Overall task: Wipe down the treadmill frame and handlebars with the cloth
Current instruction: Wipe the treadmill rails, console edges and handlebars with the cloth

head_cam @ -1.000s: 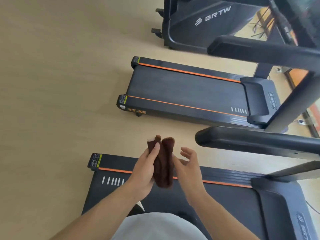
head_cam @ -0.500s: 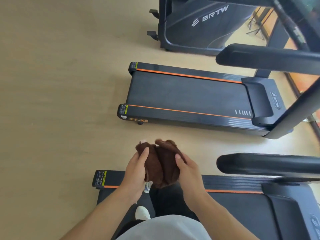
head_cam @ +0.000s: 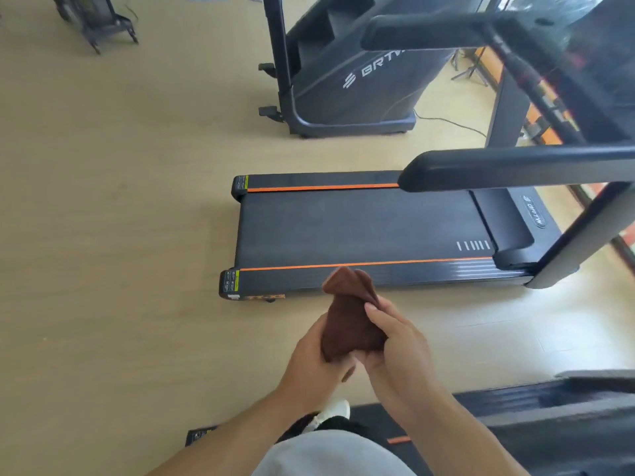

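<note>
A bunched brown cloth (head_cam: 347,314) is held between both hands over the wooden floor. My left hand (head_cam: 314,362) grips its lower part from the left. My right hand (head_cam: 398,345) wraps its fingers round the right side. Beyond the cloth lies a black treadmill (head_cam: 343,231) with orange stripes along its deck. Its near handlebar (head_cam: 515,166) crosses the right of the view, and the far handlebar (head_cam: 429,30) sits higher up. The deck of a second treadmill (head_cam: 549,424) shows at the bottom right under my body.
A dark BRTW exercise machine (head_cam: 350,84) stands behind the treadmill, with a cable trailing on the floor. Another piece of equipment (head_cam: 96,18) sits at the top left. Open wooden floor (head_cam: 120,218) spreads to the left.
The view has swung up and toward the far treadmill, which now fills the middle. Both hands have closed tighter on the cloth and bunched it upright.
</note>
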### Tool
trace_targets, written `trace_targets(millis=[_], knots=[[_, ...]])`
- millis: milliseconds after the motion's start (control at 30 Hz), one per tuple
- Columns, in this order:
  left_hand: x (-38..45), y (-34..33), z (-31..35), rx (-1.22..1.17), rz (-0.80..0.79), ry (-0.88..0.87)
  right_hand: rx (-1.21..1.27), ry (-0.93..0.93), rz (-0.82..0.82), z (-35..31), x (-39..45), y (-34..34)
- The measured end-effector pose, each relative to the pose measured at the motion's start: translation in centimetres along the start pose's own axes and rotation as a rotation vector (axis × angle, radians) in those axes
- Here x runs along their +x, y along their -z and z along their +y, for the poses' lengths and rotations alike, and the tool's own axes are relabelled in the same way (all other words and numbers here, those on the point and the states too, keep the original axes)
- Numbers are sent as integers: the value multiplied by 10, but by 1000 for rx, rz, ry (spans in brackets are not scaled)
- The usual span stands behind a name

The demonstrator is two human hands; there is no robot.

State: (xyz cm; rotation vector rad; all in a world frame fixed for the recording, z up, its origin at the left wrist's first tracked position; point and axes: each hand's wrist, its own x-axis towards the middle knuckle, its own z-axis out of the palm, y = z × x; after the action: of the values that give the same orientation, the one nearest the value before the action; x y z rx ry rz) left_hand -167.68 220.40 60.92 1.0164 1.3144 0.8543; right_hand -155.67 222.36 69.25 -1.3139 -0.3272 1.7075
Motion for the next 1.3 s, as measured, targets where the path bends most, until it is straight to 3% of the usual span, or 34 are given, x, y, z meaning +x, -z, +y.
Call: trace_targets(millis=[167, 300, 533, 700, 867, 967, 1133, 1233, 1300], knots=[[74, 24, 32, 189, 25, -78, 140, 222, -44, -76, 28, -10], [144, 55, 43, 216, -33, -37, 29, 402, -48, -113, 67, -8], [299, 73, 72, 376, -148, -53, -93, 480, -99, -141, 176, -18], [429, 97, 121, 499, -340, 84, -340, 649, 264, -169, 282, -55], [530, 105, 196, 640, -679, 69, -236, 412, 1075, -195, 335, -80], [578, 84, 236, 699, -820, 31, -153, 393, 1332, -211, 332, -93], [624, 1, 264, 753, -1008, -60, 147, 447, 1583, -223, 335, -72], [647, -54, 238, 740, -996, -101, 239, 430, 1430, -218, 367, -44], [657, -81, 223, 864, -942, -164, 42, 276, 1254, -212, 406, -39]])
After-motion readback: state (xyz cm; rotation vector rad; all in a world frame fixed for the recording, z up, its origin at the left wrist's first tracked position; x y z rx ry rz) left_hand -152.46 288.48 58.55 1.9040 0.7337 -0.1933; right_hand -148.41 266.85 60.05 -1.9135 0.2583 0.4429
